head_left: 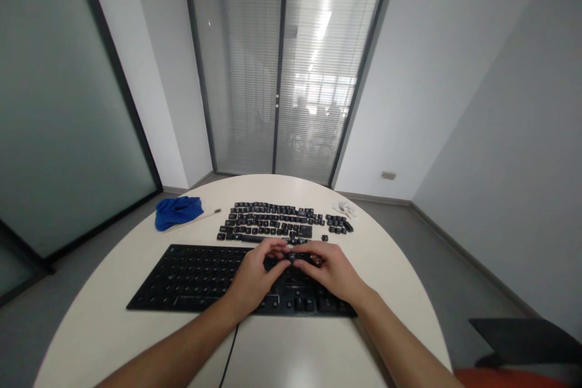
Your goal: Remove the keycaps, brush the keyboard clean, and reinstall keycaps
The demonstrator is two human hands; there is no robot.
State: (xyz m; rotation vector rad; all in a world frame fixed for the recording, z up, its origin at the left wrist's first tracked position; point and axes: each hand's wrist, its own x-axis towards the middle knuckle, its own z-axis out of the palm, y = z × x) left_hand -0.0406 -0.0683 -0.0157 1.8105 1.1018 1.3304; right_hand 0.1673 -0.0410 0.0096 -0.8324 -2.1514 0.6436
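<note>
The work looks only partly done. The black keyboard [193, 276] lies on the bench [400, 297] in front of the person, and its left and middle part show mostly bare key places, without caps. At its near right part some caps [309, 304] seem to be seated. A big group of loose keycaps [273, 218] lies beyond the keyboard, set out in rows, with a long bar cap [252, 238] among them; a smaller group [339, 225] is to the right, and a single cap [324, 237] lies apart from both. So most caps are off the keyboard, though I cannot tell from this view whether they are being removed or put back.

The left hand [256, 270] and the right hand [334, 265] are close together above the right half of the keyboard. Their thumbs and forefingers meet around one small dark piece [291, 256], probably a cap, and both hands appear to pinch it. The forearms come from the near side and lean inward, with the wrists bent over the keyboard. The other fingers are curled, and what is beneath them is partly hidden.
</note>
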